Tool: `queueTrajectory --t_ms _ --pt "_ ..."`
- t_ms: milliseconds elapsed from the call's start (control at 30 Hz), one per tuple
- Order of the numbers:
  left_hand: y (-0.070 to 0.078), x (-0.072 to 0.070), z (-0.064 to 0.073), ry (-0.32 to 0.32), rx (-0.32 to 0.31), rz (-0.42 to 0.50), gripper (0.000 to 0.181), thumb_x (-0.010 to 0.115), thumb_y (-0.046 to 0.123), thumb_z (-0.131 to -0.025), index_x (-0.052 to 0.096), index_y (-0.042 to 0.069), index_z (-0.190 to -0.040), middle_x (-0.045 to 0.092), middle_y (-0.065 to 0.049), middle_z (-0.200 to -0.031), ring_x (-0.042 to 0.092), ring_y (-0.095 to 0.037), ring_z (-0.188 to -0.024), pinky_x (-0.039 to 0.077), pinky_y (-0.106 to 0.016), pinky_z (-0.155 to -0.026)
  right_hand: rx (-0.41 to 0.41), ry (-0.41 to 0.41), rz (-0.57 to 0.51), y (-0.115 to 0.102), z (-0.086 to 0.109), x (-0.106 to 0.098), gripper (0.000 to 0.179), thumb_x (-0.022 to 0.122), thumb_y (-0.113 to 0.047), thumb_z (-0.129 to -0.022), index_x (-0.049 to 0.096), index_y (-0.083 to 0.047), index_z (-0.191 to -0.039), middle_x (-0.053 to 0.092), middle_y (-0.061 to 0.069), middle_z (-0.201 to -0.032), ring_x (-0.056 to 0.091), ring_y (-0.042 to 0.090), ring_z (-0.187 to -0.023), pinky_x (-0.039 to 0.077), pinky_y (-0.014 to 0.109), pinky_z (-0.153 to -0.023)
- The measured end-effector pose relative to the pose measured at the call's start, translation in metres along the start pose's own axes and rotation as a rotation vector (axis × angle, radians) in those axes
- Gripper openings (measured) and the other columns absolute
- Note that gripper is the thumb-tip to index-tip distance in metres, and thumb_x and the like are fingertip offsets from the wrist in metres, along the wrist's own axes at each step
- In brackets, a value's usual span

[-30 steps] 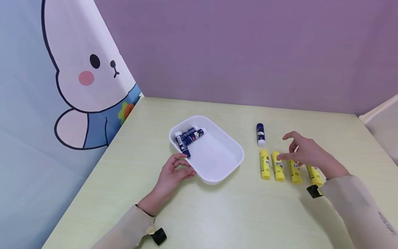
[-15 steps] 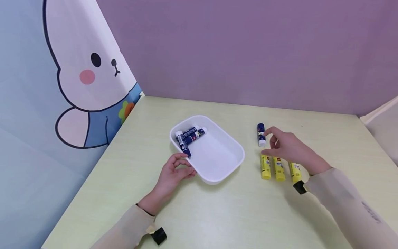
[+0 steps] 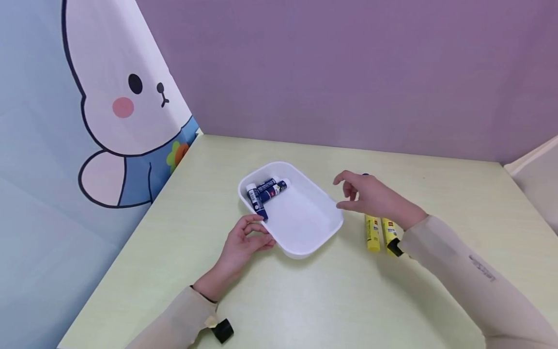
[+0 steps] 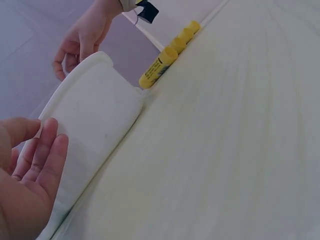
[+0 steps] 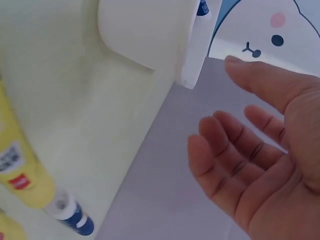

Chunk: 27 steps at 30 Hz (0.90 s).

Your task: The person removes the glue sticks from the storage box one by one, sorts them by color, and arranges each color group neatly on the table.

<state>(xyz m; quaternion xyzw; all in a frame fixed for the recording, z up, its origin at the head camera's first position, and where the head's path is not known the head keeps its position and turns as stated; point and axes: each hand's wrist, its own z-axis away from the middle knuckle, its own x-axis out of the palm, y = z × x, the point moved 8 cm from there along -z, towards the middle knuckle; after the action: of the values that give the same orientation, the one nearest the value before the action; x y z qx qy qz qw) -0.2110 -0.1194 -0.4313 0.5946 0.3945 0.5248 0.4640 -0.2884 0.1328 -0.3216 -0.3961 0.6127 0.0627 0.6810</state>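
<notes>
A white plastic tub (image 3: 301,223) stands on the table with three blue glue sticks (image 3: 257,201) at its left end. My left hand (image 3: 246,242) pinches the tub's near-left rim between thumb and fingers; the left wrist view shows its fingers against the outer wall (image 4: 100,105). My right hand (image 3: 368,194) is just right of the tub, thumb and fingers spread apart with nothing between them. Beneath it, a blue glue stick (image 5: 75,217) is mostly hidden in the head view. Yellow glue sticks (image 3: 372,235) lie nearer me, some covered by the right forearm.
A purple panel (image 3: 348,72) rises behind the table (image 3: 279,305). At the left hangs a blue cloth with a cartoon rabbit (image 3: 117,87). A pale side panel (image 3: 538,179) borders the right. Black wrist pieces (image 3: 395,247) sit under both sleeves.
My right hand has moved left, from above the yellow glue sticks past the blue one to the tub's right side, staying empty. The left hand and tub have kept still.
</notes>
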Motion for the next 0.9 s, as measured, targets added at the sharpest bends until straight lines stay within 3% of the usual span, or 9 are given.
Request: queueTrajectory --t_ms 400,767,900 --pt "0.001 0.000 0.001 -0.010 0.019 0.006 0.052 0.055 -0.021 -0.088 0.034 -0.013 -0.135 0.062 -0.004 -0.094 0.071 -0.017 -0.078 0.062 -0.039 -0.080 -0.104 -0.139 0.024 -0.031 -0.033 0.017 0.049 0.079 -0.008 -0.085 0.054 -0.005 -0.128 0.062 0.009 -0.095 0.058 0.019 -0.086 0.055 0.032 -0.074" --pt "0.000 0.000 0.002 -0.016 0.016 0.012 0.054 0.056 -0.021 -0.088 0.032 -0.013 -0.136 0.063 -0.004 -0.094 0.072 -0.017 -0.079 0.062 -0.039 -0.080 -0.238 -0.224 0.054 -0.065 -0.067 0.037 0.046 0.078 -0.008 -0.086 0.055 -0.009 -0.126 0.058 0.003 -0.092 0.059 0.020 -0.087 0.053 0.030 -0.076" --pt "0.001 0.000 0.003 -0.017 0.017 0.003 0.053 0.056 -0.020 -0.088 0.033 -0.013 -0.136 0.063 -0.005 -0.094 0.071 -0.018 -0.079 0.062 -0.039 -0.079 -0.244 -0.262 0.037 -0.072 -0.079 0.046 0.048 0.078 -0.010 -0.087 0.053 -0.009 -0.128 0.060 0.003 -0.094 0.061 0.018 -0.088 0.054 0.030 -0.078"
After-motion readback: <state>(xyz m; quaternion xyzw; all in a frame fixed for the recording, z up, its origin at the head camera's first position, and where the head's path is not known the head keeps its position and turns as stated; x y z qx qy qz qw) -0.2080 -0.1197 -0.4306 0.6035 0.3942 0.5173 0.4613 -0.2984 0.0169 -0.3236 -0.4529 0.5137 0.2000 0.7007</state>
